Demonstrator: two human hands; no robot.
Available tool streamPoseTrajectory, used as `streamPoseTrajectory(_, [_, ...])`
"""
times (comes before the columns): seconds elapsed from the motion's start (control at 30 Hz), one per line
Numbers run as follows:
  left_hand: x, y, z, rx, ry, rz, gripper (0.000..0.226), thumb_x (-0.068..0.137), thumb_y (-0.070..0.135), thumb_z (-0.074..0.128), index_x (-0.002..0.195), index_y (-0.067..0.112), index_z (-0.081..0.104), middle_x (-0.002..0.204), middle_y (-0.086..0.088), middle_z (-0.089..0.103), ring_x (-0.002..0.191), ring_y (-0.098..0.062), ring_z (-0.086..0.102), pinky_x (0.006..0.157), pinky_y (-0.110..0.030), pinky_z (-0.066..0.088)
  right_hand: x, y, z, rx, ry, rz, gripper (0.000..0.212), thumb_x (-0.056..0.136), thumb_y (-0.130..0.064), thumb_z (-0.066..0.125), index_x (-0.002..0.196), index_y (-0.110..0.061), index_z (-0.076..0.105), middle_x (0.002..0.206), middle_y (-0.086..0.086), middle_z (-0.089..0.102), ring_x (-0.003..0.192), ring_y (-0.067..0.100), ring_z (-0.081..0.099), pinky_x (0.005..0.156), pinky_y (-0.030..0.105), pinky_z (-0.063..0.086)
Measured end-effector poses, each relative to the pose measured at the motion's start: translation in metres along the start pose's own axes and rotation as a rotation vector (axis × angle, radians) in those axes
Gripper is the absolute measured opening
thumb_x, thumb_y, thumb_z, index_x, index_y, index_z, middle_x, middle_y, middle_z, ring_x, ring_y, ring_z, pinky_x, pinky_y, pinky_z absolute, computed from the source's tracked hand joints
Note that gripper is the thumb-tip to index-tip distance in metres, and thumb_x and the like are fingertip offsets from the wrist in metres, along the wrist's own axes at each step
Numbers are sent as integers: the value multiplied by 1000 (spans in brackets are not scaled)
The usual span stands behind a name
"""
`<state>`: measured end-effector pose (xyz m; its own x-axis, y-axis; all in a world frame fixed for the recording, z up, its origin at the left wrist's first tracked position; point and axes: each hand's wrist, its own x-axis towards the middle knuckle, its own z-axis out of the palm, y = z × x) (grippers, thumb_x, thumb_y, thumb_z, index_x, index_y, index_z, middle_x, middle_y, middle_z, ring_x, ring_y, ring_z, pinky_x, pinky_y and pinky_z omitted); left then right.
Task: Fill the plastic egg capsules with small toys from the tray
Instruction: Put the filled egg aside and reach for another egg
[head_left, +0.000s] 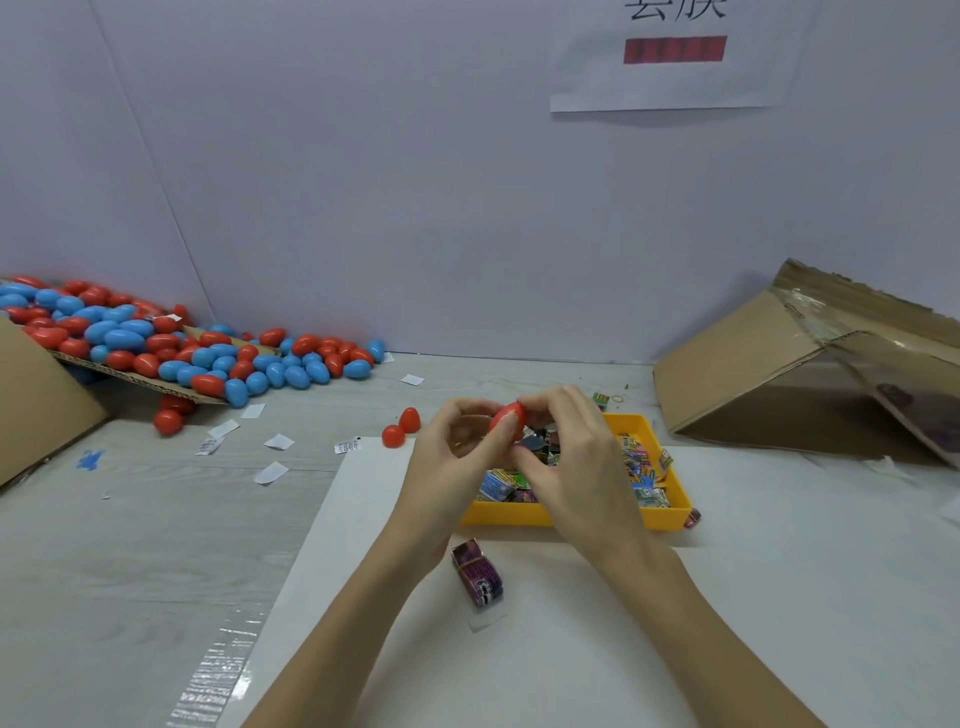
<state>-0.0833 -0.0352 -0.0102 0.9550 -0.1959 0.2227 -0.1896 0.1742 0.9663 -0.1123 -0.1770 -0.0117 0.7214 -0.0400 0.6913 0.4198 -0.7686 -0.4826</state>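
One red egg capsule (508, 422) pinched between both hands above the yellow tray (670, 512).

The left hand (457, 457) and right hand (566, 457) meet, fingers curled round the capsule. The tray holds many small packaged toys (641, 467), too jumbled to count. Two red capsules (401, 428) stand on the bench (156, 545) nearby; one purple packet (477, 571) lies before the tray.

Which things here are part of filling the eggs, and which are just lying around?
Job: red egg capsule held in left hand and right hand; yellow tray of toys; egg pile.
Lying about: cardboard box; paper slips; rubber band.
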Motion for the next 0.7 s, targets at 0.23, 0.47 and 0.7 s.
streamPoseTrajectory(0.23, [2, 3, -6, 78, -29, -17, 21, 103, 35, 60, 113, 19, 70, 96, 2, 77, 89, -13, 75, 70, -18, 58, 0, -1, 1, 20, -42, -18, 36, 88, -27, 80, 118, -14, 65, 111, -2, 61, 103, 14, 59, 89, 25, 53])
streamPoseTrajectory(0.47, [11, 3, -22, 43, 241, 22, 14, 110, 21, 47, 109, 22, 62, 83, -1, 75, 66, -15, 71, 63, -21, 58, -6, 10, 10, -10, -368, 76, 24, 105, -37, 54, 115, -26, 73, 102, -5, 59, 99, 11, 54, 83, 32, 49])
streamPoseTrajectory(0.7, [15, -3, -28, 102, 272, 12, 21, 111, 23, 45, 109, 27, 65, 81, 4, 74, 67, -10, 70, 62, -19, 58, -5, 8, 15, -230, -536, 115, 54, 107, -51, 40, 93, -16, 79, 94, 0, 65, 90, 13, 58, 82, 40, 52])
